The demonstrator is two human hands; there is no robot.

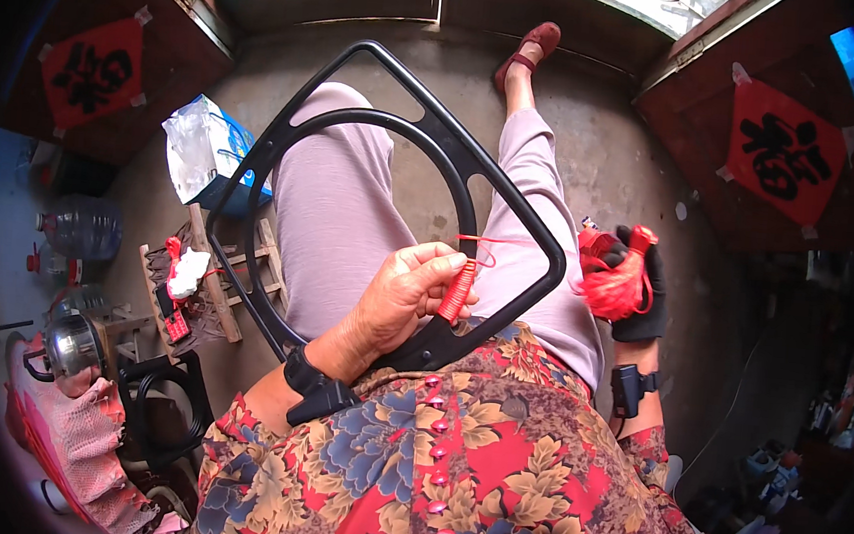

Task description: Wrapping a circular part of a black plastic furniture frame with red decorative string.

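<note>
On my lap lies a black frame [536, 220] with a squarish outer edge and a round inner ring. Red cord [456, 291] is wound in tight, close turns around a short stretch of the ring, on its lower right side. My left hand [407, 291] is bare and pinches the cord at the far end of these turns. A loose strand runs from there toward the right. Over by my right knee, my right hand [642, 302], in a black glove, is closed around a bundle of red cord [618, 285]. The glove's fingers are partly hidden by the bundle.
To the left, a small wooden stool [214, 275] holds a white wad [188, 274] and red cord. A blue and white bag [205, 154] stands beyond it. Nearer are a metal kettle [74, 352] and a pink cloth [73, 430]. Clutter lines the right wall.
</note>
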